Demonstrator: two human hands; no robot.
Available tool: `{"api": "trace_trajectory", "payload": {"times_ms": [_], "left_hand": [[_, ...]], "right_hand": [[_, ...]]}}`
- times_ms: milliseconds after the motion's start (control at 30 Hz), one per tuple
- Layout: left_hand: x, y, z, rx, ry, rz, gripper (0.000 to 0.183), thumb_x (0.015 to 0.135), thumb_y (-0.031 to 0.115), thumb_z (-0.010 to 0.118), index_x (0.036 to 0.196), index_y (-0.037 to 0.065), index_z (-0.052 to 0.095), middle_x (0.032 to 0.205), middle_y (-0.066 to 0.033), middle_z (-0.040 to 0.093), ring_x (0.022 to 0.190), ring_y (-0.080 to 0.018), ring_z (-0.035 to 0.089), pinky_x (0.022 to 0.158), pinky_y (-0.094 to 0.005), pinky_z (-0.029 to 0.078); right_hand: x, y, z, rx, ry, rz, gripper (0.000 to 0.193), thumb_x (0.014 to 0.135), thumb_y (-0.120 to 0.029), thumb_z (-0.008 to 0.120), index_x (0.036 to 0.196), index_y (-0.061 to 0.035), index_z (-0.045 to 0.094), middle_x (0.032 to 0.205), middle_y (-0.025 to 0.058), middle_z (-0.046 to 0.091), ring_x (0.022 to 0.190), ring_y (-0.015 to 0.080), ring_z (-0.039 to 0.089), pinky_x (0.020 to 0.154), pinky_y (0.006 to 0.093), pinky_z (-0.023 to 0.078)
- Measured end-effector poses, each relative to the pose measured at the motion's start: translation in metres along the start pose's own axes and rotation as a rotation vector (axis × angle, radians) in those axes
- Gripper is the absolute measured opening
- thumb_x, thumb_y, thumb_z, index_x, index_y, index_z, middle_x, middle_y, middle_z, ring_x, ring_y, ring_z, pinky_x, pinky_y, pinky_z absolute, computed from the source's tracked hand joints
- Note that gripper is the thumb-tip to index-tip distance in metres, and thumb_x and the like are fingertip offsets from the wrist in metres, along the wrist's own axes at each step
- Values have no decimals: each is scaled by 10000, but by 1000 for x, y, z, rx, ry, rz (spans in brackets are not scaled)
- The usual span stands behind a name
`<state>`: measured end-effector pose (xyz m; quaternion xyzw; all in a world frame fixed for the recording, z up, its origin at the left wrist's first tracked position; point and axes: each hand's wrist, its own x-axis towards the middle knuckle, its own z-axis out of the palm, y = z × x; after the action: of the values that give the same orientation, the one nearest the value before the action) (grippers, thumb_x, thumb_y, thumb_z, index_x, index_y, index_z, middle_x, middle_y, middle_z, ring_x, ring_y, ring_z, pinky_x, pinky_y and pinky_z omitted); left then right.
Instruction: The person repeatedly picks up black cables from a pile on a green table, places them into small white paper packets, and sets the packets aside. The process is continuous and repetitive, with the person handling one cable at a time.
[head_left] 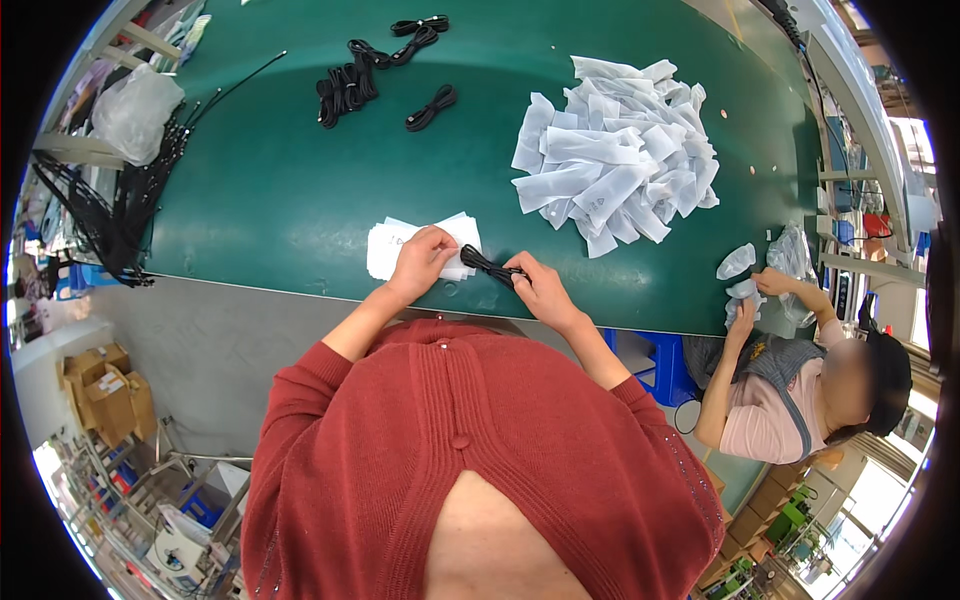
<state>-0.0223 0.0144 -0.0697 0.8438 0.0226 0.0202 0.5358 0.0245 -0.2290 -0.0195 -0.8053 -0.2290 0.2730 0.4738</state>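
My right hand (542, 292) is closed around one end of a coiled black cable (488, 265), near the front edge of the green table. The cable's other end points left, close to my left fingertips. My left hand (424, 262) rests over a stack of flat white bags (384, 248), thumb and fingers pinched together on the edge of a bag. How far the cable end overlaps that bag is too small to tell. Further back lie more coiled black cables, one single bundle (431, 108) and a cluster (346, 92).
A heap of filled white translucent bags (620, 150) covers the table's right half. Loose black cables (120, 200) hang over the left edge beside a clear plastic bag (138, 112). At the right end, a co-worker (765, 390) handles small white bags (737, 262). A blue stool (668, 370) stands below.
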Motion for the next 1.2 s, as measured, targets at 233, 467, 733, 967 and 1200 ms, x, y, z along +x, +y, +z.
{"api": "trace_trajectory", "payload": {"times_ms": [233, 467, 733, 967, 1200], "left_hand": [[-1, 0, -6, 353, -36, 286, 62, 792, -4, 628, 837, 13, 588, 850, -123, 592, 785, -317, 578, 683, -375, 486], [-1, -14, 1, 13, 0, -169, 84, 812, 26, 653, 880, 11, 606, 802, -124, 633, 697, -249, 616, 650, -339, 497], [1, -4, 1, -19, -1, -103, 68, 839, 35, 645, 890, 12, 606, 805, -108, 635, 693, -219, 611, 631, -315, 488], [6, 27, -9, 81, -83, 178, 78, 801, -14, 631, 851, 25, 586, 873, -94, 624, 828, -284, 584, 740, -360, 477], [14, 32, -19, 111, -45, 219, 101, 789, -26, 634, 859, 22, 580, 874, -94, 620, 862, -301, 582, 755, -379, 470]], "right_hand": [[1, 6, 7, 311, 141, 190, 143, 931, -87, 436, 1028, -40, 530, 757, 49, 619, 582, 84, 482, 552, 271, 423], [-3, 8, 12, 92, 140, 33, 150, 913, -77, 458, 1040, -30, 524, 763, 117, 569, 658, 213, 532, 624, 339, 446], [-2, 4, 11, 7, 56, -1, 147, 911, -89, 465, 1029, -25, 525, 814, 154, 582, 738, 271, 575, 675, 383, 457], [12, 18, 12, 1028, -103, 545, 225, 947, -138, 382, 986, 26, 531, 806, 138, 608, 618, 149, 491, 538, 278, 396], [16, 31, 37, 1624, -82, 769, 274, 942, -124, 316, 1015, 90, 469, 835, 166, 576, 596, 146, 434, 537, 266, 383]]}}
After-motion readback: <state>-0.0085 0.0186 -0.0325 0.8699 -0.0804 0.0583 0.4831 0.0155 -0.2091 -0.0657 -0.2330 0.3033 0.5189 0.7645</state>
